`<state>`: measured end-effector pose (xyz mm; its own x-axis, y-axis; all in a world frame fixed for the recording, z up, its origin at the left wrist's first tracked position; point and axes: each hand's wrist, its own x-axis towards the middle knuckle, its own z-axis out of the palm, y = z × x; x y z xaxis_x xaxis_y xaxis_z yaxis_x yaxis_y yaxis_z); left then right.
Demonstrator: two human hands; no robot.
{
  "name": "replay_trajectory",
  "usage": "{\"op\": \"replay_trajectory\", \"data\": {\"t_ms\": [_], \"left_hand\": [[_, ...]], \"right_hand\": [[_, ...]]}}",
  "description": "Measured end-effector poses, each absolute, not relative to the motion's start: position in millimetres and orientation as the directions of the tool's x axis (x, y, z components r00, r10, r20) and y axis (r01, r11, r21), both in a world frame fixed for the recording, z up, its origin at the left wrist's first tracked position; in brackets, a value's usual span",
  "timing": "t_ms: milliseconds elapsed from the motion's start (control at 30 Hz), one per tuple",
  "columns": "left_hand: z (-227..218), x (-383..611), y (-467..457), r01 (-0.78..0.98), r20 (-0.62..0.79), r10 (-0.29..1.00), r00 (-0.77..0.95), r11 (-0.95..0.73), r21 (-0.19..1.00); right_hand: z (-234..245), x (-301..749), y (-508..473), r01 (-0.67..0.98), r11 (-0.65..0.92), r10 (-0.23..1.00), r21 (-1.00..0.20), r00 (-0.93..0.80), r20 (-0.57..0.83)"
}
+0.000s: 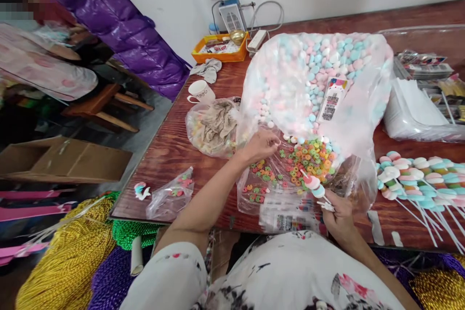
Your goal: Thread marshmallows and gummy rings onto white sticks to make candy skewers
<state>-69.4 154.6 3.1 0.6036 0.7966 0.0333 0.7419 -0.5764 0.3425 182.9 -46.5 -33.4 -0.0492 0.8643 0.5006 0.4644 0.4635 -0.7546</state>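
Observation:
My left hand (259, 145) reaches into an open clear bag of small coloured candy rings (305, 157), fingers pinched together over the rings. My right hand (337, 213) grips a white stick (326, 199) that carries a pink and a blue marshmallow (314, 185), its tip pointing up-left over the rings. Behind them lies a big clear bag of pink, blue and white marshmallows (312, 82).
A row of finished marshmallow sticks (417, 179) lies at the right on the wooden table (170, 155). A white mug (200, 92), a bag with crumpled cloth (214, 126), an orange tray (220, 48), a small bag (170, 196) and packet stacks (425, 65) also sit there. Yellow and green cord bundles (69, 261) lie below left.

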Motion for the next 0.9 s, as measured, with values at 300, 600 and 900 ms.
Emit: {"op": "replay_trajectory", "data": {"t_ms": [300,600,900], "left_hand": [[-3.9,-78.8,99.4,0.699,0.108,0.891,0.441,-0.416,0.581],[-1.9,-61.1,109.5,0.756,0.047,0.856,0.514,-0.478,0.447],[7.5,-56.5,130.0,0.620,0.150,0.815,0.560,-0.532,0.576]], "right_hand": [[-35.5,185.0,-48.7,0.503,0.465,0.864,-0.729,-0.076,0.498],[-33.1,182.7,-46.4,0.495,0.512,0.842,-0.702,-0.129,0.523],[-24.4,182.9,-44.9,0.513,0.516,0.837,-0.686,-0.134,0.530]]}}
